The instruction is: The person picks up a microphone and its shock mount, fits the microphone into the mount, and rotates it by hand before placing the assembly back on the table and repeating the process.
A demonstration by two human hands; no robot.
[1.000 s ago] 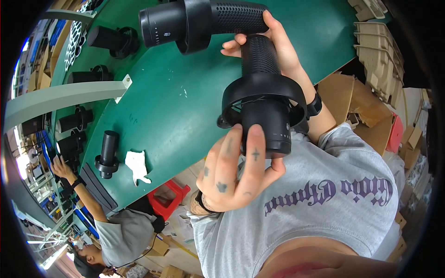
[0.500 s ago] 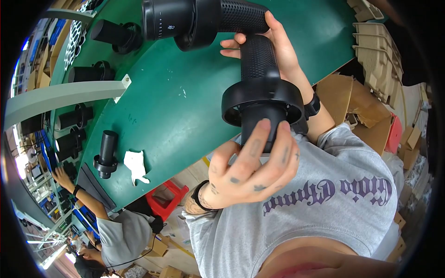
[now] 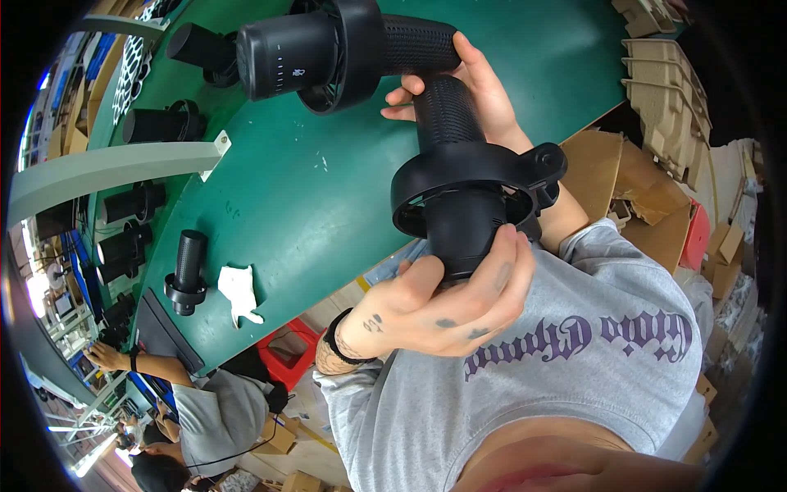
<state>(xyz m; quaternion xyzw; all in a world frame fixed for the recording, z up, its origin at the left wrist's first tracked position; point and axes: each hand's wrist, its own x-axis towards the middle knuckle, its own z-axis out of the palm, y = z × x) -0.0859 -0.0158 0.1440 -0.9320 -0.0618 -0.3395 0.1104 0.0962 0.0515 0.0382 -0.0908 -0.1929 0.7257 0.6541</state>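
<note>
Two black microphones, each with a mesh grille and a ring-shaped shock mount, are held above the green table. My right hand (image 3: pixel 484 86) is closed around the mesh ends of both, at the upper right. The upper microphone (image 3: pixel 287 57) points left, its marked base end toward the left side. Below it, the lower microphone (image 3: pixel 467 221) hangs with its base end toward my chest, a round bracket knob sticking out at the ring's right. My left hand (image 3: pixel 443 307) grips that base end from below, its fingers wrapped round the side.
Several similar microphones (image 3: pixel 188 266) stand or lie along the table's left side. A white glove-like cloth (image 3: pixel 238 291) lies on the green table (image 3: pixel 303 238). A grey metal bracket (image 3: pixel 123 168) crosses the left. Cardboard box (image 3: pixel 590 172), pulp trays (image 3: pixel 664 90), red stool (image 3: pixel 291 361) and a co-worker (image 3: pixel 217 410) surround it.
The lower microphone has turned, bringing its bracket knob into view. The upper one has shifted down and left. My left fingers have slid round the base. The co-worker's hand has moved lower.
</note>
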